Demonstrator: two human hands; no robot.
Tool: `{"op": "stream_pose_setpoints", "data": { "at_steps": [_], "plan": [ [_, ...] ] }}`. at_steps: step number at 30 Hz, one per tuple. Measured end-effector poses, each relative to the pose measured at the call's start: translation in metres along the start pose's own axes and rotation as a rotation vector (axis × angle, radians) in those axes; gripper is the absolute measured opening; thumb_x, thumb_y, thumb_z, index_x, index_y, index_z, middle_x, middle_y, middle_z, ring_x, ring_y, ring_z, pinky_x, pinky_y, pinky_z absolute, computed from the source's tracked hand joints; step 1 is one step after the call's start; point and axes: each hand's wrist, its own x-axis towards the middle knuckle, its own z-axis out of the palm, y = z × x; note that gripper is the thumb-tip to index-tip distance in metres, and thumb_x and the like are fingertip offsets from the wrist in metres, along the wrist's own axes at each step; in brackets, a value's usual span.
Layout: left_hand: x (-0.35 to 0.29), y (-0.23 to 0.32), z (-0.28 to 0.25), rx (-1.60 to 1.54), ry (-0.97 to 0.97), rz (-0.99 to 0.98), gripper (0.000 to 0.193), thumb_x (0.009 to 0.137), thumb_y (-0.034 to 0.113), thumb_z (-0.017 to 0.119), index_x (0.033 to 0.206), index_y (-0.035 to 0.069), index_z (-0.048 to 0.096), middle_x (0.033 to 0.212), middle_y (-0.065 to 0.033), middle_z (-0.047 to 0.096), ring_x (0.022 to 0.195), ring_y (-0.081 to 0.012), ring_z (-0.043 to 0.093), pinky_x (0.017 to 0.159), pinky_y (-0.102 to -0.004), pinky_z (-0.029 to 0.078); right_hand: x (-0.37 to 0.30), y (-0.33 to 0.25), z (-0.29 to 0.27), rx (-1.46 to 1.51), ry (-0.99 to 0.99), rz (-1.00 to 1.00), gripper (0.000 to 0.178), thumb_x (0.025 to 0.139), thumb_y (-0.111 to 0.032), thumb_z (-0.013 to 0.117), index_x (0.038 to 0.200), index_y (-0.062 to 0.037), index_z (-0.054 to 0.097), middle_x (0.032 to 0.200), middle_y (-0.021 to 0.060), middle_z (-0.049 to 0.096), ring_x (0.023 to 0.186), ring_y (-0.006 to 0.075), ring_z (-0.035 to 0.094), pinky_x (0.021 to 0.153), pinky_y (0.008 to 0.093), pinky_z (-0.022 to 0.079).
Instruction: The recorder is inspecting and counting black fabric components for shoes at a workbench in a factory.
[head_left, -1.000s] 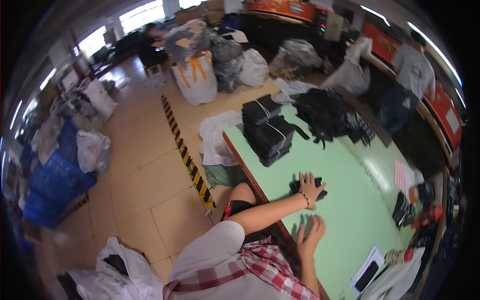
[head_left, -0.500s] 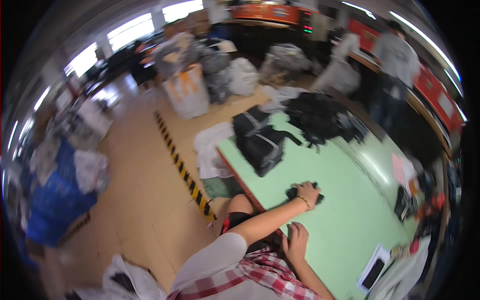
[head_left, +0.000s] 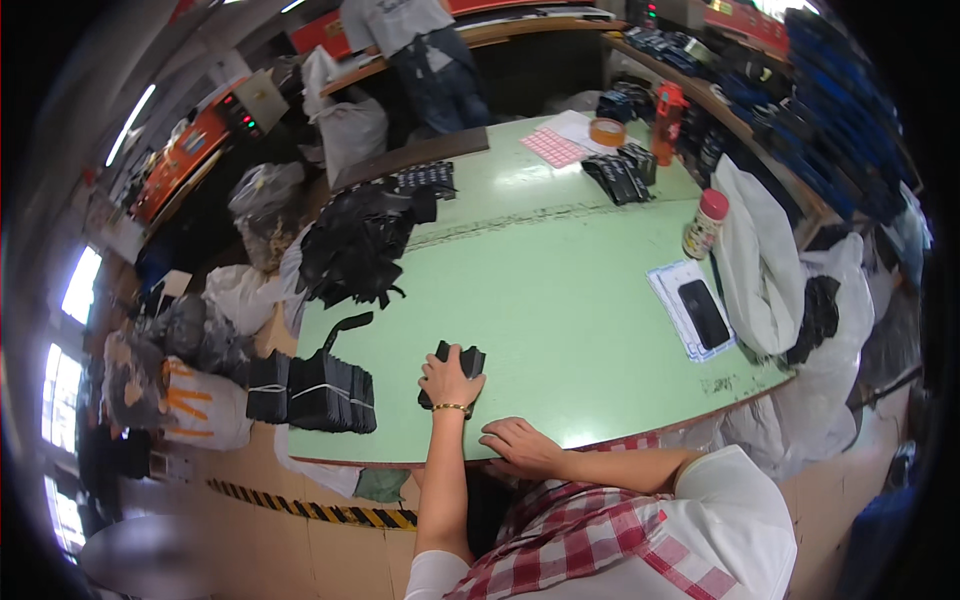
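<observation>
My left hand (head_left: 452, 380) is over a small stack of black cut pieces (head_left: 474, 360) on the green tabletop (head_left: 560, 320), its fingers curled around the stack. A bracelet circles that wrist. My right hand (head_left: 518, 447) rests at the table's near edge with its fingers loosely stretched out, holding nothing. To the left of my left hand stand thick bundles of black pieces (head_left: 330, 392), tied with pale bands, and a black strap sticks up from them. Farther back on the left lies a loose heap of black pieces (head_left: 350, 245).
On the right lie a phone (head_left: 705, 313) on papers, a red-capped bottle (head_left: 706, 222) and a white bag (head_left: 755, 260). At the far side are black packets (head_left: 620, 176), a tape roll (head_left: 607, 131) and a red bottle (head_left: 668, 122). A person (head_left: 425, 60) stands beyond the table.
My view has swung to the right, bringing the table's right side into full sight. My left hand stays on the black stack, and my right hand still rests by the near edge.
</observation>
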Motion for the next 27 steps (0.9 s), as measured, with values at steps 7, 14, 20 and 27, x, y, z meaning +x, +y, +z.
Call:
{"op": "stream_pose_setpoints", "data": {
  "at_steps": [7, 14, 20, 27],
  "plan": [
    [-0.008, 0.003, -0.016, 0.103, -0.056, -0.050, 0.110, 0.060, 0.041, 0.081, 0.149, 0.024, 0.017, 0.119, -0.0249, 0.044, 0.111, -0.0402, 0.048, 0.093, -0.0569, 0.038, -0.001, 0.001, 0.007, 0.018, 0.015, -0.047, 0.044, 0.077, -0.016, 0.065, 0.116, -0.0027, 0.050, 0.121, 0.0149, 0.051, 0.114, 0.0292, 0.050, 0.098, 0.0411, 0.038],
    [-0.001, -0.005, -0.015, 0.024, -0.124, -0.090, 0.115, 0.061, 0.035, 0.079, 0.151, 0.022, 0.009, 0.114, -0.0255, 0.050, 0.106, -0.0406, 0.053, 0.092, -0.0541, 0.041, 0.000, -0.002, 0.009, -0.020, 0.043, -0.078, 0.047, 0.075, -0.019, 0.064, 0.116, -0.0021, 0.050, 0.118, 0.0144, 0.053, 0.111, 0.0290, 0.051, 0.097, 0.0409, 0.039],
    [-0.004, 0.001, -0.016, 0.076, -0.075, -0.046, 0.114, 0.060, 0.033, 0.078, 0.151, 0.023, 0.010, 0.117, -0.0275, 0.050, 0.106, -0.0421, 0.053, 0.091, -0.0533, 0.041, 0.002, 0.003, 0.007, -0.031, 0.036, -0.044, 0.049, 0.072, -0.020, 0.066, 0.115, -0.0032, 0.050, 0.116, 0.0127, 0.053, 0.111, 0.0282, 0.051, 0.097, 0.0412, 0.038],
    [-0.005, -0.007, 0.002, -0.013, 0.080, 0.003, 0.110, 0.061, 0.035, 0.075, 0.150, 0.021, 0.014, 0.105, -0.0210, 0.052, 0.094, -0.0366, 0.053, 0.082, -0.0481, 0.041, 0.002, 0.005, 0.002, -0.093, -0.022, -0.057, 0.047, 0.075, -0.022, 0.067, 0.115, -0.0040, 0.050, 0.116, 0.0122, 0.052, 0.112, 0.0277, 0.049, 0.098, 0.0402, 0.036]
  ]
}}
